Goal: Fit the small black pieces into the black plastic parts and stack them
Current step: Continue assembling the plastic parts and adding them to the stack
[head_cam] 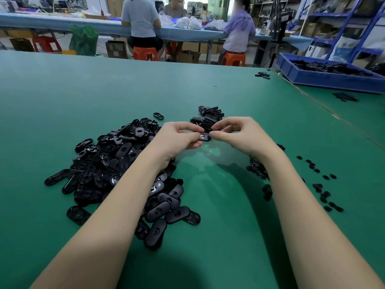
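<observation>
You hold one black plastic part [204, 137] at the centre of the frame, lifted just above the tabletop [145, 90]. Your left hand [179, 138] grips its left end with curled fingers. Your right hand [237, 134] comes in from the other side with thumb and forefinger pinched together at the part's right end; whether a small black piece sits between those fingertips is hidden.

This looks like the fitting step, with the piece being pressed into the opening that shows pale in the part's face. The next move likely calls for a firm seat, then setting the part on the stack of finished parts [209, 119] that stands just behind your hands.

Lower left of centre, the big heap of unfitted parts [116, 163] spreads under your left forearm. The small black pieces [320, 184] lie scattered at right of centre, beside and beyond your right forearm.

At the upper right a blue bin [325, 77] holds more black parts. Along the top, people sit on orange stools [145, 53] at another long table.
</observation>
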